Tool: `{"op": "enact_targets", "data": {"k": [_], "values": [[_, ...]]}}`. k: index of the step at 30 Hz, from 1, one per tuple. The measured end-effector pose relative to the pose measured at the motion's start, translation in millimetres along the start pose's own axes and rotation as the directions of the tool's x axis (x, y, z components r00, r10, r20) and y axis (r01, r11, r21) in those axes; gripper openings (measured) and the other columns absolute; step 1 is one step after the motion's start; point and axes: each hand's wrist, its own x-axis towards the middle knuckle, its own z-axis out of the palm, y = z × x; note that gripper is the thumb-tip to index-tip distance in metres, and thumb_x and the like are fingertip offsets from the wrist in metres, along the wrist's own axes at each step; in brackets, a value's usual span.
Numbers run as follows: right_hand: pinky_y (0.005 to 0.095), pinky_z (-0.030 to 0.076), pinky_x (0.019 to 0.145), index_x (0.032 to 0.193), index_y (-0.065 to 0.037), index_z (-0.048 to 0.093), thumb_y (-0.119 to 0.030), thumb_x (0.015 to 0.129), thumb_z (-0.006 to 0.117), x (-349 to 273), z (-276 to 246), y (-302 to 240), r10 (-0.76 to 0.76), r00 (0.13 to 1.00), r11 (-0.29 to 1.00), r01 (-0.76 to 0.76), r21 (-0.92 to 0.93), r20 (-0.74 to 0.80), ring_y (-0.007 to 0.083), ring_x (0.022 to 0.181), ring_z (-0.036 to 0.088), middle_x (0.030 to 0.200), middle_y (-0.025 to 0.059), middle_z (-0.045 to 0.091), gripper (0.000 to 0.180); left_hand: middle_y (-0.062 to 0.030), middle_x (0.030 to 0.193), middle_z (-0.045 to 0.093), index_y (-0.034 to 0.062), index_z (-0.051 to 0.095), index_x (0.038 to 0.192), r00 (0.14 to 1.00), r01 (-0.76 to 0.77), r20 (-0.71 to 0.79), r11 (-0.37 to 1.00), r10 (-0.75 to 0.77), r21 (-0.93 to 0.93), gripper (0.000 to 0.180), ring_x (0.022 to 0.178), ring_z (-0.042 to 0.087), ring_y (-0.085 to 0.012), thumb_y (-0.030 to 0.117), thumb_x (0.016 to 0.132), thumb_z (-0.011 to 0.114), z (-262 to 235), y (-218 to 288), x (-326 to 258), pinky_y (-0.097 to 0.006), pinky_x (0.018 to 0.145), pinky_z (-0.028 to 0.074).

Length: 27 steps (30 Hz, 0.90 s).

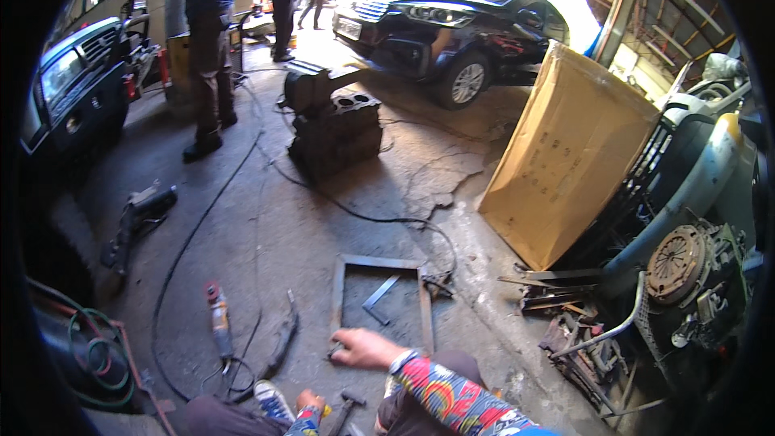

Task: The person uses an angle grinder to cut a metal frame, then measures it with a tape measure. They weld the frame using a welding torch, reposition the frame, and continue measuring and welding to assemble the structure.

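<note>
On the floor in front of me lies a rectangular grey metal frame point(379, 261). My right hand point(365, 349), in a colourful sleeve, is at its near left corner, fingers bent and closed over the bar's end. Inside the frame rests a small L-shaped metal square point(379, 300). My left hand point(309, 401) is low between my knees with its fingers curled; a bit of yellow shows beside it, but what it holds is hidden. Just right of that hand is a hammer point(348, 405). A grinder point(219, 321) and a black welding torch point(284, 337) lie to the left.
Cables point(214, 218) loop across the cracked concrete. Ahead stands an engine block point(335, 137), with a dark car point(452, 24) behind. A large cardboard box point(573, 153) leans at the right, near scrap metal point(585, 347) and a clutch cover point(678, 262). A person point(211, 48) stands far left.
</note>
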Motion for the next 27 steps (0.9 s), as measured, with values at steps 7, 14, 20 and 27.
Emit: {"op": "enact_targets", "data": {"k": [7,14,20,27], "values": [[0.0537,0.054,0.090,0.114,-0.003,0.058,-0.031,0.090,0.070,7.4,13.2,-5.4,0.071,0.992,0.992,-0.058,-0.116,0.107,0.0441,0.107,0.066,0.108,0.0228,0.071,0.039,-0.0248,0.127,0.067,0.0030,0.071,0.112,0.991,0.117,-0.058,0.993,-0.117,-0.009,0.041,0.119,0.064,-0.0424,0.028,0.082,0.082,34.5,3.6,30.6,-0.049,0.103,0.051],[0.0500,0.057,0.075,0.109,-0.007,0.061,-0.035,0.086,0.074,31.7,49.2,-12.3,-0.051,0.984,0.956,0.097,-0.277,0.168,0.0382,0.092,0.070,0.099,0.0173,0.070,0.039,-0.0240,0.117,0.065,0.0046,0.068,0.114,0.860,-0.023,-0.507,0.998,0.049,0.058,0.036,0.114,0.058,-0.0440,0.033,0.091,0.070,-23.5,8.0,99.4,-0.055,0.099,0.046],[0.0498,0.053,0.089,0.122,-0.005,0.062,-0.031,0.091,0.071,33.3,95.3,-25.2,0.058,0.998,0.997,-0.057,0.059,-0.018,0.0404,0.104,0.066,0.110,0.0193,0.069,0.041,-0.0165,0.128,0.062,0.0078,0.063,0.122,0.881,-0.038,-0.456,0.980,0.125,0.195,0.048,0.123,0.056,-0.0403,0.029,0.082,0.080,-75.1,33.2,142.8,-0.051,0.104,0.046],[0.0355,0.055,0.079,0.121,0.001,0.064,-0.021,0.095,0.070,19.4,144.7,-55.8,0.280,0.949,0.701,-0.306,0.644,0.146,0.0216,0.087,0.070,0.098,0.0132,0.069,0.035,-0.0235,0.133,0.064,0.0036,0.060,0.128,0.994,0.055,-0.105,0.946,-0.023,0.319,0.057,0.127,0.060,-0.0409,0.035,0.085,0.081,-77.3,59.2,195.8,-0.048,0.106,0.048]]}}
